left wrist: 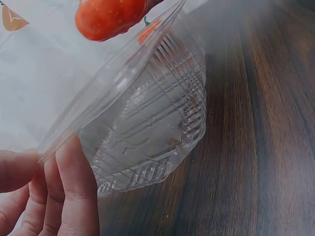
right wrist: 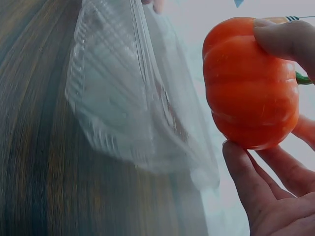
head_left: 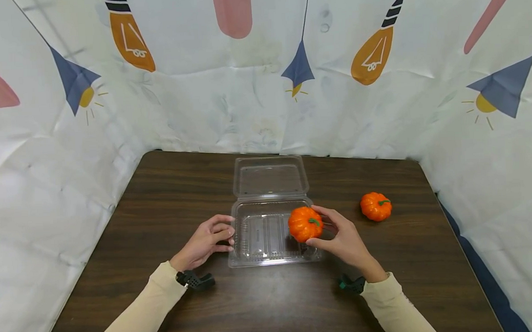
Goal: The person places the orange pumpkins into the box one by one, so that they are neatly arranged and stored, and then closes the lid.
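Observation:
A clear plastic clamshell container (head_left: 259, 234) lies on the table with its lid (head_left: 271, 178) folded back, away from me. My left hand (head_left: 207, 242) pinches the left rim; the left wrist view shows the thumb on one side and fingers (left wrist: 76, 191) on the other. In my right hand (head_left: 343, 239) is a small orange toy pumpkin (head_left: 303, 224) with a green stem, over the container's right side. The right wrist view shows the pumpkin (right wrist: 251, 88) between thumb and fingers, above rim height.
Another small orange pumpkin (head_left: 375, 207) sits on the dark wood-grain table (head_left: 183, 188), to the right of the container. A white printed cloth (head_left: 193, 105) hangs along the back and both sides of the table.

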`<action>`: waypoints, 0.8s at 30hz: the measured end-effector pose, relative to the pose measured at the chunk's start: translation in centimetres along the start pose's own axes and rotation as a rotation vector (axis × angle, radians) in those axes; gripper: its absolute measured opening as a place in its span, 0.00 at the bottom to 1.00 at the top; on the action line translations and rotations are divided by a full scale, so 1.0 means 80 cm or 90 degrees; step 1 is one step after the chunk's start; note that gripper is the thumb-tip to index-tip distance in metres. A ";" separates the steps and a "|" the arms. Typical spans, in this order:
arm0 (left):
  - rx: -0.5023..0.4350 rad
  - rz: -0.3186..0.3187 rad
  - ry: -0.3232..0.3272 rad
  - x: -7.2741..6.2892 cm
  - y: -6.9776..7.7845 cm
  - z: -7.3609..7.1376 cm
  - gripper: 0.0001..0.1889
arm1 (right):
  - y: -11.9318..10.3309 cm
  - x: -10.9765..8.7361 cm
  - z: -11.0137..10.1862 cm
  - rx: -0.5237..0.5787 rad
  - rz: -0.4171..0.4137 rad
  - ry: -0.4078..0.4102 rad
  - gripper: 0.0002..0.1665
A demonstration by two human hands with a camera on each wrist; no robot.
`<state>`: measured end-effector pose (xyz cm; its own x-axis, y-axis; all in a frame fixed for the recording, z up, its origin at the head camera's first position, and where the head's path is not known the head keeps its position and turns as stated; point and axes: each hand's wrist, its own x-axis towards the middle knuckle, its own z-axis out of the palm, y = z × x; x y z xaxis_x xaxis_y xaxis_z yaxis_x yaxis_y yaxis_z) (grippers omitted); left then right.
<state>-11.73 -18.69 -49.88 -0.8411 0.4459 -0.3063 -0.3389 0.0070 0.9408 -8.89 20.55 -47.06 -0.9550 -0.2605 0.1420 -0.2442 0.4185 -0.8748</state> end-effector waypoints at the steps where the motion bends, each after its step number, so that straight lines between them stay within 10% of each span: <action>1: 0.000 0.000 0.000 0.001 0.000 0.001 0.27 | -0.001 0.001 0.002 0.000 -0.003 -0.001 0.45; 24: -0.013 -0.003 -0.007 0.020 -0.002 0.025 0.28 | -0.019 0.018 0.053 -0.010 0.006 -0.045 0.45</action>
<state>-12.15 -16.19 -50.22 -0.8350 0.4552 -0.3091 -0.3514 -0.0089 0.9362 -9.17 15.88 -47.52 -0.9432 -0.3166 0.1009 -0.2387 0.4342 -0.8686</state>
